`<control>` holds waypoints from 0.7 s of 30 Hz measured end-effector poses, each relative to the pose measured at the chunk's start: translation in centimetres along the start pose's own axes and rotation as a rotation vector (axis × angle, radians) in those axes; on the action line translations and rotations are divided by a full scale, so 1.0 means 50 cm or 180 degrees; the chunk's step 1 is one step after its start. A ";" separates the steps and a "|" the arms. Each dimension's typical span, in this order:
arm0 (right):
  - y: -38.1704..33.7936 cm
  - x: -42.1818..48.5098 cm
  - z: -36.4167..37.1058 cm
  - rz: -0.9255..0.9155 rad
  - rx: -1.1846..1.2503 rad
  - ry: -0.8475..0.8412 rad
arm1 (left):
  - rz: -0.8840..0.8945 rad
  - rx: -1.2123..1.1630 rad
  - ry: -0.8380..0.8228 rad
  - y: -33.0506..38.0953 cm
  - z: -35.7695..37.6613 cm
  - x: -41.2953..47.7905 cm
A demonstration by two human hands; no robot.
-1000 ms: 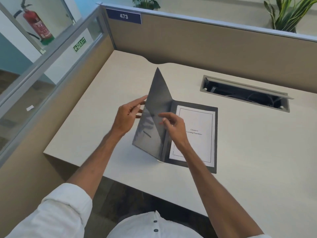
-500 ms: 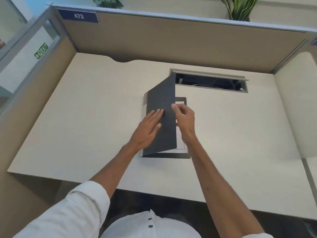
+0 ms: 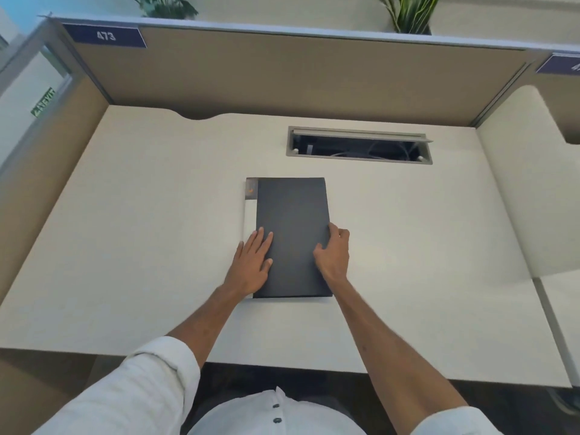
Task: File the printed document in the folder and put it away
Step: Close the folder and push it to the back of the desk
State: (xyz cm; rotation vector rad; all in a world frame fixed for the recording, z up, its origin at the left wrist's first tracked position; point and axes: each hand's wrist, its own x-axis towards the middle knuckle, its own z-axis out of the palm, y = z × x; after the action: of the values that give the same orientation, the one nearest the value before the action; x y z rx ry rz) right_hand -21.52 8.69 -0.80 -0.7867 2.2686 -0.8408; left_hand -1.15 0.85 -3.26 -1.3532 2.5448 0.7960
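Note:
A dark grey folder (image 3: 293, 221) lies closed and flat in the middle of the cream desk (image 3: 141, 233). Along its left edge runs a pale spine strip with a small orange-marked label at the top. The printed document is hidden inside. My left hand (image 3: 252, 265) rests flat on the cover's lower left part, fingers spread. My right hand (image 3: 334, 252) curls around the folder's right edge, thumb on the cover and fingers at the edge.
An open cable tray (image 3: 359, 146) is cut into the desk just behind the folder. Brown partition walls (image 3: 282, 73) close the desk at the back and left, with a plate reading 473 (image 3: 105, 36). Plants (image 3: 408, 14) stand behind the partition. A neighbouring desk (image 3: 527, 199) adjoins on the right.
The raised front cover has swung down to the right and now lies flat, hiding the document. Both hands came down with it. The camera view turned from the left to face the desk squarely.

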 end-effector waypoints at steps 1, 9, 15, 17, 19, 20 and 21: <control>0.004 -0.003 0.005 -0.0016 -0.0082 -0.0067 | 0.0001 0.0025 -0.0017 -0.003 0.002 0.000; 0.022 -0.022 0.023 -0.0496 -0.0925 -0.0306 | -0.0007 -0.0046 0.0082 -0.029 -0.009 0.005; 0.030 -0.011 0.023 -0.0902 -0.1281 -0.0387 | -0.0803 -0.1060 0.0577 -0.049 -0.026 0.011; 0.032 -0.013 0.028 -0.1119 -0.1321 -0.0560 | -0.0951 -0.1153 0.0607 -0.052 -0.033 0.019; 0.036 -0.017 0.037 -0.1206 -0.1308 -0.0716 | -0.1068 -0.1276 0.0685 -0.047 -0.039 0.029; 0.037 -0.017 0.040 -0.1204 -0.1288 -0.0744 | -0.1155 -0.1403 0.0729 -0.044 -0.044 0.036; 0.038 -0.018 0.043 -0.1189 -0.1268 -0.0748 | -0.1265 -0.1563 0.0766 -0.040 -0.048 0.042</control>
State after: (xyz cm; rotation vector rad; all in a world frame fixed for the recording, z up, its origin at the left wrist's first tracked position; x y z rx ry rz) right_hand -20.05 9.69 -3.21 -1.4430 2.1310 -0.4181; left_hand -0.48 -2.81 -2.75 -2.1305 2.1871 1.2864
